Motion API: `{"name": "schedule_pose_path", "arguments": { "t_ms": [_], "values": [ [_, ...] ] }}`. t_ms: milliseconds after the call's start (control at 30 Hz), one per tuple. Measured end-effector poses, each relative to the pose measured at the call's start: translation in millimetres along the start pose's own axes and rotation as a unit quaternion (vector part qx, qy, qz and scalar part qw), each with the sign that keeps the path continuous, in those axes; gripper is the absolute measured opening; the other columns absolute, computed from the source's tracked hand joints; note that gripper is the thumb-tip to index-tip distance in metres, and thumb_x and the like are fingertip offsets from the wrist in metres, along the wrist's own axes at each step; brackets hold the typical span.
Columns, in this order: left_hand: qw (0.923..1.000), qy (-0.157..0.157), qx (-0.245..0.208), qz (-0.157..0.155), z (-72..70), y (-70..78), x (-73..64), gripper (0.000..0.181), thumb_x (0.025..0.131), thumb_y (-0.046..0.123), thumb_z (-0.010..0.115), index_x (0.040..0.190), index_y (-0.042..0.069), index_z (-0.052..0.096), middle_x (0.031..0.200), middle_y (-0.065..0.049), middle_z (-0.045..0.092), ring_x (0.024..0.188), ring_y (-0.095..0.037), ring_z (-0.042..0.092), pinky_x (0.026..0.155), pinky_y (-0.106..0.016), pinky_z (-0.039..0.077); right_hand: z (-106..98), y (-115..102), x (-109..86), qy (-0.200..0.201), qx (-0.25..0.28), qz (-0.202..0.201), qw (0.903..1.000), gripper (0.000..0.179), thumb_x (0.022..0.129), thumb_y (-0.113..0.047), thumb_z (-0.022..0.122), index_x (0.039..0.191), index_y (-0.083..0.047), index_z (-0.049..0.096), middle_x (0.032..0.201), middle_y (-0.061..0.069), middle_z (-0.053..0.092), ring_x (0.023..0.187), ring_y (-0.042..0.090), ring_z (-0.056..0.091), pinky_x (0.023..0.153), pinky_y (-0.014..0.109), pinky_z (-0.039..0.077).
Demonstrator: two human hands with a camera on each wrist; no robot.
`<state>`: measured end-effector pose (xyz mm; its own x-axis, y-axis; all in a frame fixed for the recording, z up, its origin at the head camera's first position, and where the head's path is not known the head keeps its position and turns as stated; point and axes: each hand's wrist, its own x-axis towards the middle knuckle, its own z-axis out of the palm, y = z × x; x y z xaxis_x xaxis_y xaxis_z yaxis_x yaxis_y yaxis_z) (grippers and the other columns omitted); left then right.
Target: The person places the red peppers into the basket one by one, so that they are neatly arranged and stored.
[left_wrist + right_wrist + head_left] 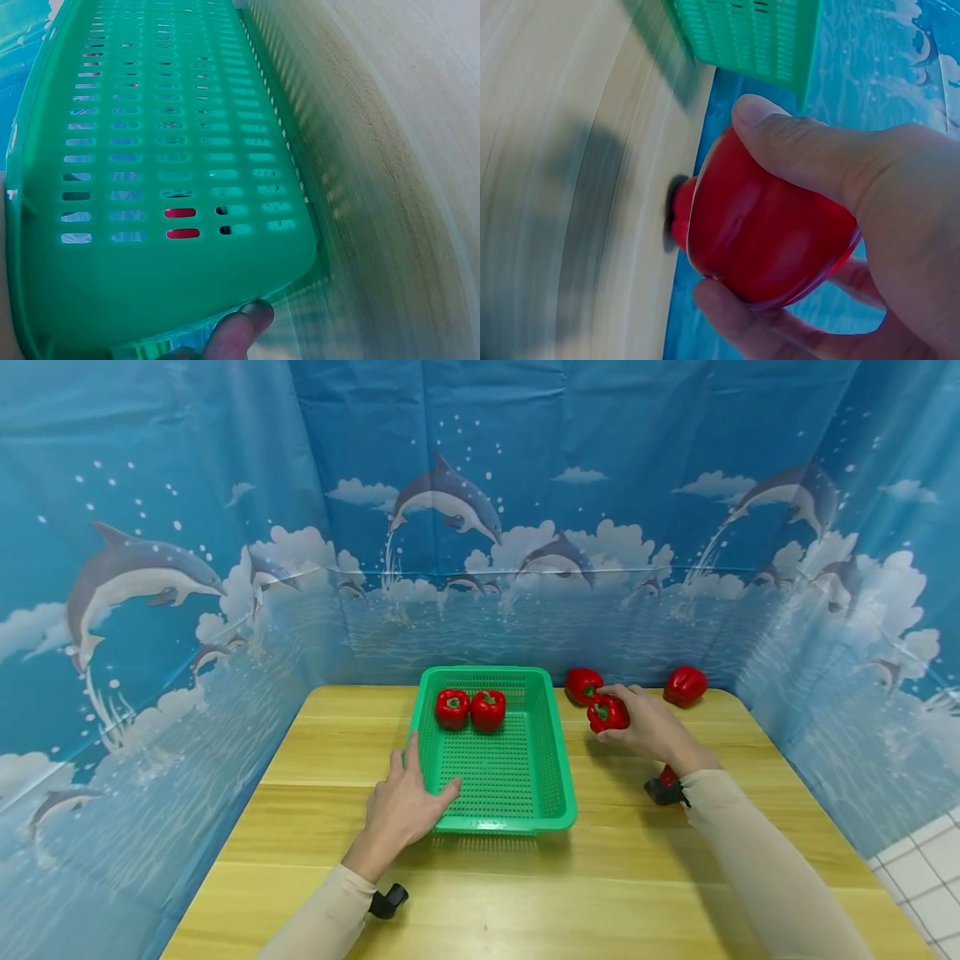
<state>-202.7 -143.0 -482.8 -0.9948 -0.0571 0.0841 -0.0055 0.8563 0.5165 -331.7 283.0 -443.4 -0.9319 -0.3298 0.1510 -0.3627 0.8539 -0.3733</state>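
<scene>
In the head view my right hand (647,725) grips a red bell pepper (606,714) to the right of the green basket (567,793). The right wrist view has the thumb on one side of this bell pepper (769,225) and fingertips on the other, with the pepper raised off the tabletop. My left hand (401,806) rests at the basket's near left corner, fingers spread along the left rim and thumb reaching over the near rim. Two red peppers, one left (452,710) and one right (488,712), sit side by side at the basket's far end.
Behind the held pepper lies another red pepper (582,685). One more pepper (685,686) is near the table's far right corner, and a mostly hidden red one (668,774) shows by the right wrist. A dolphin-print curtain (480,618) borders the wooden table (315,810).
</scene>
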Motion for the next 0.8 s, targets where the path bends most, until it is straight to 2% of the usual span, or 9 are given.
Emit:
{"name": "schedule_pose_path", "arguments": {
  "t_ms": [167,367,600,800],
  "values": [
    [1.0,0.002,0.0,0.002,-0.3,0.0,-0.9,0.117,0.104,0.068,0.073,0.189,0.013,0.015,0.168,-0.03,0.052,0.055,-0.031,0.056,0.051,-0.04,0.044,0,-7,-0.3,0.01,0.001,-0.008,0.9999,0.085,0.1,-0.034,0.096,0.168,-0.003,0.057,0.153,0.033,0.064,0.128,0.051,0.071,0.106,0.069,0.064],
    [1.0,-0.002,0.005,0.002,-0.3,-0.6,-1.1,0.117,0.104,0.07,0.072,0.189,0.013,0.015,0.169,-0.029,0.052,0.055,-0.032,0.057,0.052,-0.04,0.045,-2,-14,-2.9,0.019,0.002,-0.018,0.9997,0.082,0.1,-0.035,0.096,0.164,-0.001,0.059,0.157,0.033,0.063,0.132,0.054,0.071,0.109,0.071,0.062],
    [1.0,0.001,0.004,0.005,-0.1,-0.6,-1.3,0.115,0.105,0.066,0.074,0.189,0.012,0.016,0.169,-0.031,0.052,0.056,-0.032,0.057,0.051,-0.04,0.046,-2,-24,-2.6,0.03,0.008,-0.026,0.9992,0.078,0.1,-0.035,0.096,0.162,-0.004,0.06,0.159,0.032,0.063,0.132,0.054,0.071,0.108,0.07,0.063],
    [1.0,0.0,0.005,0.003,-0.4,-0.9,-0.7,0.116,0.105,0.068,0.072,0.189,0.012,0.015,0.168,-0.031,0.052,0.055,-0.031,0.056,0.051,-0.039,0.045,-2,-31,-0.3,0.03,0.015,-0.026,0.9991,0.079,0.101,-0.036,0.095,0.164,-0.004,0.059,0.157,0.031,0.064,0.131,0.053,0.072,0.107,0.069,0.064]
  ]
}}
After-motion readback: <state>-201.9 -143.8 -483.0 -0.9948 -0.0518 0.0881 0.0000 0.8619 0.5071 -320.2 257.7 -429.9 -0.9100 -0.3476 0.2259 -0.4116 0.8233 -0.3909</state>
